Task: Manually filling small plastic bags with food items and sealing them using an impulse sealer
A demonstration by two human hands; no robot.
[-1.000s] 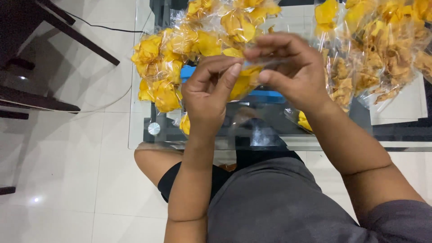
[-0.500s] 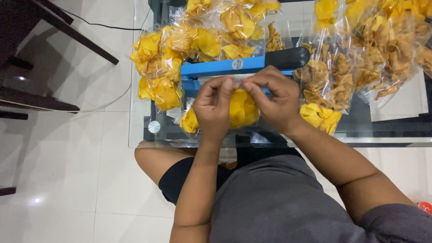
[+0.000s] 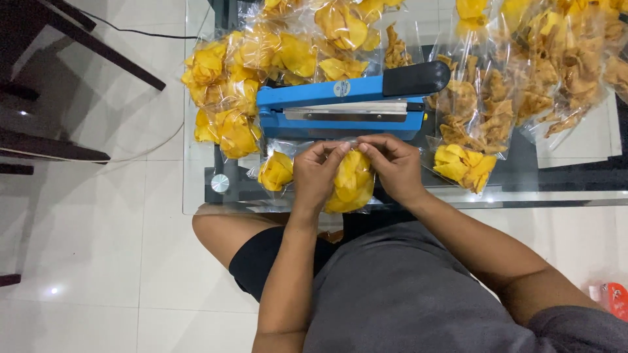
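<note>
Glass table [image 3: 196,196] carries clear packets of yellow chips [image 3: 229,98] around a blue heat sealer [image 3: 340,108]; near it, left hand [image 3: 315,173] and right hand [image 3: 392,167] pinch a chip-filled clear bag [image 3: 353,186], apparently at its mouth

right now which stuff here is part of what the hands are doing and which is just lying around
In use:
- left hand and right hand, each with a grip on the top edge of the clear bag of yellow chips
- blue heat sealer, just behind that bag

Lying about:
- filled chip bags on the glass table
- dark chair
- red packet on the floor
</note>
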